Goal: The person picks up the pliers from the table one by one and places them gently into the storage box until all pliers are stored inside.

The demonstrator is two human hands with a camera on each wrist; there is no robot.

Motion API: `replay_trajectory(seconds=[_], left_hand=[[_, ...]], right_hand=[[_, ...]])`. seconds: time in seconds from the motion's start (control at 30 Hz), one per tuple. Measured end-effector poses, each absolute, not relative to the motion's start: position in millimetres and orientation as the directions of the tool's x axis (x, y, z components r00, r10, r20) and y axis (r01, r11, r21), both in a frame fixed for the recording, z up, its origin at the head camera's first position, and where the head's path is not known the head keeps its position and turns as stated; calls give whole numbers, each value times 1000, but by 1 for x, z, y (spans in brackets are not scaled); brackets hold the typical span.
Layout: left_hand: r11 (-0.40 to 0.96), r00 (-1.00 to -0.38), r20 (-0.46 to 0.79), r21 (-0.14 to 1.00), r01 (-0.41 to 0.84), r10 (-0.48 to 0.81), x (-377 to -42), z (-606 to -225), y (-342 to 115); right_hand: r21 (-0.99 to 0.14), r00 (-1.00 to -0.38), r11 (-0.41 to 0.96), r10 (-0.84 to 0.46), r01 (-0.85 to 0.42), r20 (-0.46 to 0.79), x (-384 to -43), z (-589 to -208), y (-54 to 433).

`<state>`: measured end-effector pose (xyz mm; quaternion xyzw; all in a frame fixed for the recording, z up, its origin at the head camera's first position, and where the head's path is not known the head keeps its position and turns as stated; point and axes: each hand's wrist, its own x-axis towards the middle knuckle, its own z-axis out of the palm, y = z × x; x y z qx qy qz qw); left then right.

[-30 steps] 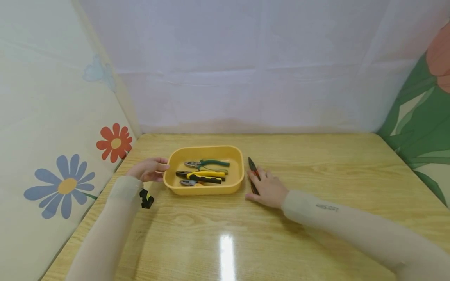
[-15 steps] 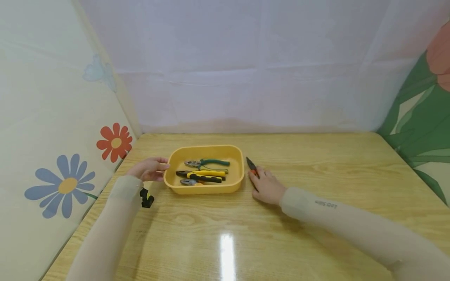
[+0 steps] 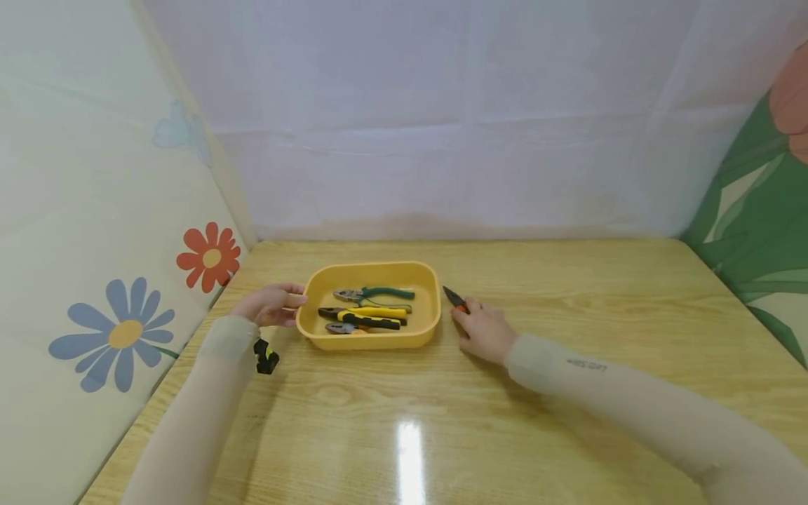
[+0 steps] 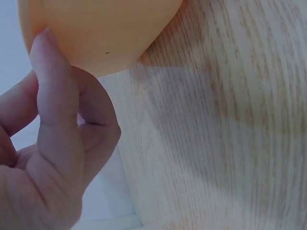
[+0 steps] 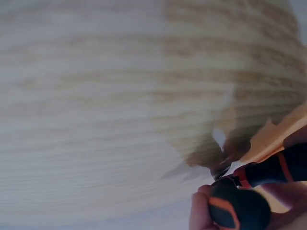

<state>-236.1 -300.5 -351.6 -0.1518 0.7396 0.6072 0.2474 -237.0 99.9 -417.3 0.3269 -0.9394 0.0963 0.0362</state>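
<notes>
A yellow plastic basket (image 3: 372, 342) stands at the middle left of the table. My left hand (image 3: 271, 306) pinches its left rim, the thumb lying against the basket's outer wall (image 4: 105, 28) in the left wrist view. To the right of the basket, my right hand (image 3: 486, 332) grips pliers (image 3: 454, 299) with dark, red-trimmed handles (image 5: 240, 206). Their pointed dark jaws stick out past the fingers towards the basket. Inside the basket lie green-handled pliers (image 3: 391, 292), yellow-and-black pliers (image 3: 372, 321) and pliers with grey jaws (image 3: 341, 328), partly hidden by the front wall.
The wooden table (image 3: 568, 280) meets a white cloth backdrop (image 3: 404, 126) at the back. Flower-printed panels flank it left and right. A small black-and-yellow object (image 3: 266, 356) shows beside the left wrist.
My right fingers, earlier spread over the pliers, have closed round the handles. The pliers' tip has swung slightly left. The left hand keeps its place at the basket rim.
</notes>
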Motion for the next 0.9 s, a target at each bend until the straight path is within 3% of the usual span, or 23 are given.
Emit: replay_trajectory(seconds=[0.27,0.43,0.9], left_hand=[[214,-832,-550,823,-526,74,-236,-351,-299],[216,-831,-551,823,-526,76,-235,-350,-299],[222,-831,-553,819,-529,63,-234,-347,-298]], right_hand=[[-199,-790,769,-554,-607,264,-233,-401,107],[-193,-794,778,-541,-597,275,-231,-384,109],[-130,-685,698,-620,-705,383,-228,-363,113]])
